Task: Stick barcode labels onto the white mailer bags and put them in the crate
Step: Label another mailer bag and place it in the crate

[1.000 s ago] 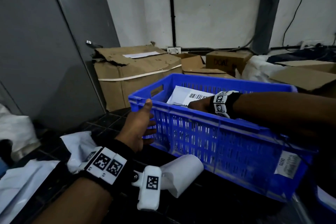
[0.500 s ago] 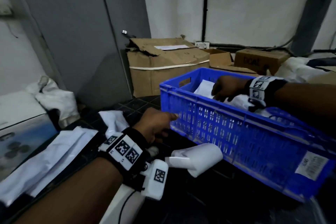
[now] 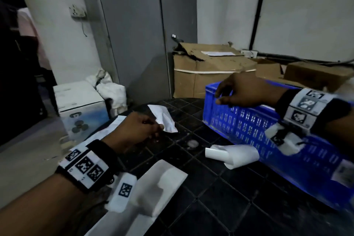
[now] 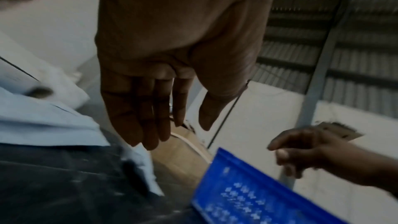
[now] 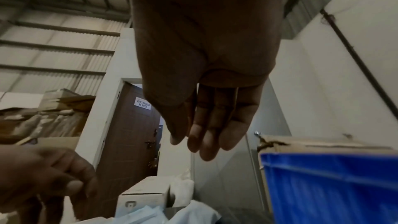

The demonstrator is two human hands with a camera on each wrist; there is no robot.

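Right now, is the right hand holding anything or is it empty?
Empty. The right hand hangs over the blue crate rim with fingers nearly straight and nothing between them in the right wrist view.

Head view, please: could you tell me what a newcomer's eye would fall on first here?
The bright blue crate on the right of the dark tiled table, with the right hand empty over its near rim. Next, the left hand reaching toward a small white mailer bag at the table's far side, and the curled label roll before the crate.

Dim bluish indoor light, motion blur throughout, wide-angle bending at edges, noisy shadows
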